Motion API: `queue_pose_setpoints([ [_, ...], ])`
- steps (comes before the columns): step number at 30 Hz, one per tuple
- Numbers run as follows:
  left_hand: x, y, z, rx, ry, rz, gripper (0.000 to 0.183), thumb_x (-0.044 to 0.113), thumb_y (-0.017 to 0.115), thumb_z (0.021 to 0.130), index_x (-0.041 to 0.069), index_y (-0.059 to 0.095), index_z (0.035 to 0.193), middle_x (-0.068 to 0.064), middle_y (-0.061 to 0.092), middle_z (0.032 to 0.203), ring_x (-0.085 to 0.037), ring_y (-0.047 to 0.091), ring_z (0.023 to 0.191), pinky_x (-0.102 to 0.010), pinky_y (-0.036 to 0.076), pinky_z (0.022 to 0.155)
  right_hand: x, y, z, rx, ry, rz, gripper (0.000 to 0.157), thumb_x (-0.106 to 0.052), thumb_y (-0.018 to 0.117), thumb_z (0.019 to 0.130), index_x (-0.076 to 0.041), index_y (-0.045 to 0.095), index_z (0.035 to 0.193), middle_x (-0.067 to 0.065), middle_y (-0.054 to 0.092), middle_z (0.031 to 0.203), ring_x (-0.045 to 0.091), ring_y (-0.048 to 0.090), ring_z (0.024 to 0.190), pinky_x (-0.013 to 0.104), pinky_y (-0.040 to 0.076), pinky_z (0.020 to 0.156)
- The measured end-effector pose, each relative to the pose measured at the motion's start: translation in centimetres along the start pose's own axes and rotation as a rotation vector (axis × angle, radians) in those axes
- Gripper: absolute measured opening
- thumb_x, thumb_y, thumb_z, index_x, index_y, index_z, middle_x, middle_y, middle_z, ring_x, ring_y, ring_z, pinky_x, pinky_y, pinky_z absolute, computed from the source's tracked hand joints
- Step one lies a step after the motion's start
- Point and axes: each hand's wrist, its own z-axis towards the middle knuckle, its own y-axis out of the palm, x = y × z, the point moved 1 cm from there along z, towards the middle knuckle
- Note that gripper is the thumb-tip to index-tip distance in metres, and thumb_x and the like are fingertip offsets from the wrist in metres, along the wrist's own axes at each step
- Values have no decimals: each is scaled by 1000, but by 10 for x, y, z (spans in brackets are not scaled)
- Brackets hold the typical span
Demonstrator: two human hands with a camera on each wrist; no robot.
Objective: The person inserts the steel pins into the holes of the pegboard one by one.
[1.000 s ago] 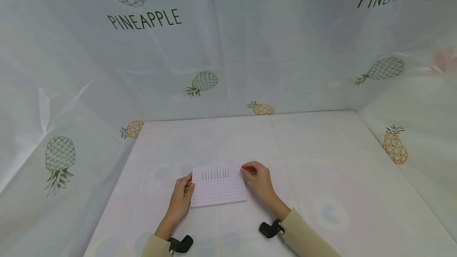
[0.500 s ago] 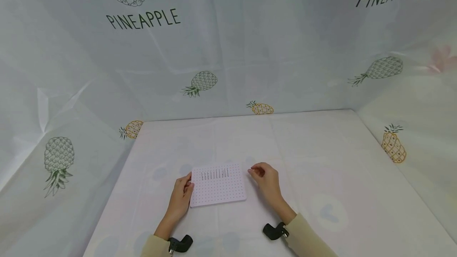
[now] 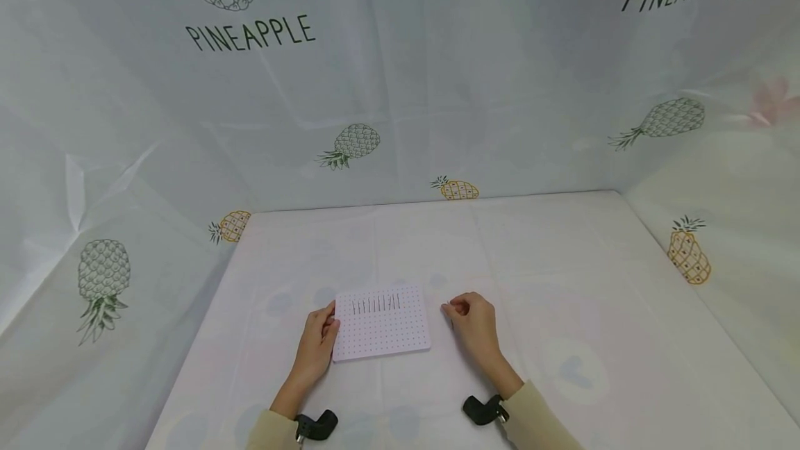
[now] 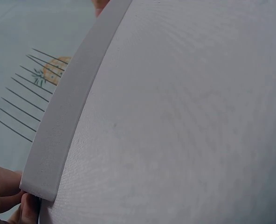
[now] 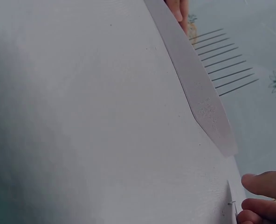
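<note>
A pale pegboard with a grid of dots lies in front of me in the head view. Several thin dark pins stand up from it in a row near its far edge; the left wrist view shows the pins beyond the board's side wall. My left hand grips the board's left edge, its thumb on the near side. To the right of the board, apart from it, my right hand is low at the table with bent fingers. A tiny metallic piece shows beside its fingertips; I cannot tell whether they hold it.
The table has a white cloth with faint prints. Behind it and at both sides hangs a white sheet printed with pineapples. Each wrist carries a black camera mount, one on the left and one on the right.
My right hand has moved from the board's far right corner out to the right, then slightly nearer to me. My left hand and the board stay in place.
</note>
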Motion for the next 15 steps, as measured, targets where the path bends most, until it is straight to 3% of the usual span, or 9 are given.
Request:
queue_pose_setpoints([
  [15,1,0,-1,-1,-4,-7,46,7,50,104,-4,41,148,-18,48,125,-22,47,101,-31,42,87,3,4,-10,17,-71,-77,12,-5,80,83,-3,69,81,1,52,74,16,47,70,29,41,63],
])
